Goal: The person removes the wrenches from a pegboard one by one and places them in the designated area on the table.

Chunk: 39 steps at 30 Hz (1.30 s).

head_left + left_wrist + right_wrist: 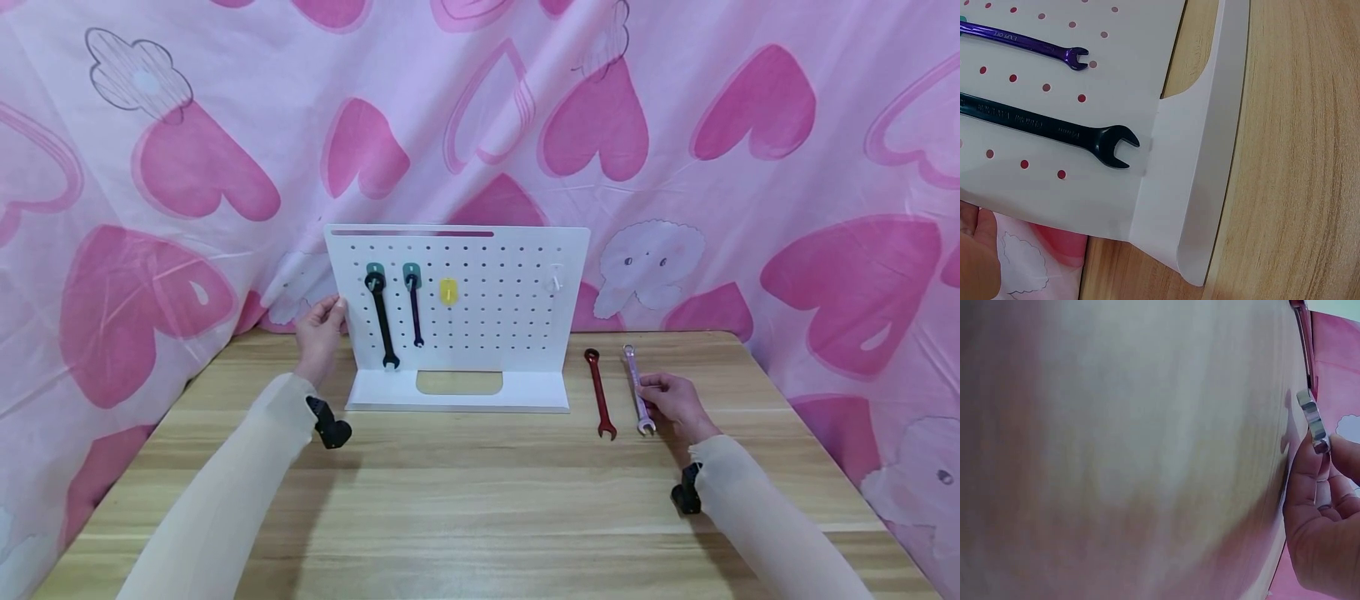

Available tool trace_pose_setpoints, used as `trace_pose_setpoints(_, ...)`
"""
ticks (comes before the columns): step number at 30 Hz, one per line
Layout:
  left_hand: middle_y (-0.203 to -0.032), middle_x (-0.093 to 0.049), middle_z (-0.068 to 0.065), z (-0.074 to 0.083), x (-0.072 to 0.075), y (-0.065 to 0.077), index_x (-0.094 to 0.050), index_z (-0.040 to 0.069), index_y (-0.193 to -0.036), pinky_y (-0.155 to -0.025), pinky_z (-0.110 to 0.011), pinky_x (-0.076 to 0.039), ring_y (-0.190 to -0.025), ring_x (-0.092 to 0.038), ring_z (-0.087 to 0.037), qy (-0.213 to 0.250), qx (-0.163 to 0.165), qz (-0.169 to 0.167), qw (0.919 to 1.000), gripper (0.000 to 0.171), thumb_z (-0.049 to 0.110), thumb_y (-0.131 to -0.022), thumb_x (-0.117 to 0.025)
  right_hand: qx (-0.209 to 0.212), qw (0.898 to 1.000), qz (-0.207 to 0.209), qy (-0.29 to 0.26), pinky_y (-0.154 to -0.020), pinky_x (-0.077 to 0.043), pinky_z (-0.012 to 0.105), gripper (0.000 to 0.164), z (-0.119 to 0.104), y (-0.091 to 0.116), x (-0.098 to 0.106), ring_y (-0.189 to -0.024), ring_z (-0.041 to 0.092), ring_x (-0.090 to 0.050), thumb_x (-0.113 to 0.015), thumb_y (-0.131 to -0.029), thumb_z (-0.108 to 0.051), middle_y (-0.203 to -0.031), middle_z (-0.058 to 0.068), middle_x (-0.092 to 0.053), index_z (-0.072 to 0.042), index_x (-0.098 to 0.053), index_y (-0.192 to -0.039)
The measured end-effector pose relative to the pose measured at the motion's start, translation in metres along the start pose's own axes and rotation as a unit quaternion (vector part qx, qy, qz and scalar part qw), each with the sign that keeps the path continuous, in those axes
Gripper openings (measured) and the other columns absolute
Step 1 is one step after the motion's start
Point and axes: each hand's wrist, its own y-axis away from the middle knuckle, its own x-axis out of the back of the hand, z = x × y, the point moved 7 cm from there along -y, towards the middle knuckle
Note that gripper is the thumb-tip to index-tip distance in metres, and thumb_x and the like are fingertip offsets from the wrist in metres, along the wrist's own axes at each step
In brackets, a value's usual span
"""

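A white pegboard stand (495, 333) stands upright on the table, and my left hand (321, 332) pinches its left edge between thumb and fingers. On its hooks hang a large black combination wrench (382, 321) and a smaller purple one (416, 312); their open ends point down in the head view. My right hand (675, 402) holds a silver combination wrench (636, 385) by the shank, with its open end toward me. In the right wrist view that silver wrench (1315, 422) shows end-on between thumb and fingers. Left of it, a red combination wrench (598, 392) lies on the table.
A yellow hook (448, 291) sits on the board beside the purple wrench, and a clear hook (555, 277) is near the right edge. The wooden table (480, 500) reaches back to a pink heart-patterned cloth (480, 108).
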Motion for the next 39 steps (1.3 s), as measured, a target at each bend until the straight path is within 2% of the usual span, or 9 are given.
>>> trace_pose_setpoints(23,-0.136,-0.051,-0.006,-0.0002,-0.0009,0.0004,-0.052,0.015,-0.132,-0.103,-0.029,-0.043,-0.118,-0.051,-0.016,0.01,0.0,0.002,0.9999,0.041,0.035,-0.096,-0.048,-0.014,0.999,-0.012,0.037,-0.063,-0.05,0.021,0.032,0.0001,-0.0032,-0.0028,-0.078,0.018,-0.051,-0.049,-0.097,-0.008,-0.104,0.016,-0.056,0.007,-0.05,-0.126)
trace_pose_setpoints(39,-0.137,-0.05,-0.005,-0.0016,-0.0006,-0.0002,-0.052,0.015,-0.133,-0.104,-0.028,-0.042,-0.12,-0.05,-0.017,0.008,0.0,-0.002,1.0,0.042,0.035,-0.096,-0.048,-0.006,0.998,-0.008,0.064,-0.061,-0.047,0.023,0.031,0.0006,-0.0078,-0.0048,-0.077,0.017,-0.051,-0.051,-0.096,-0.009,-0.098,0.014,-0.058,0.008,-0.053,-0.122)
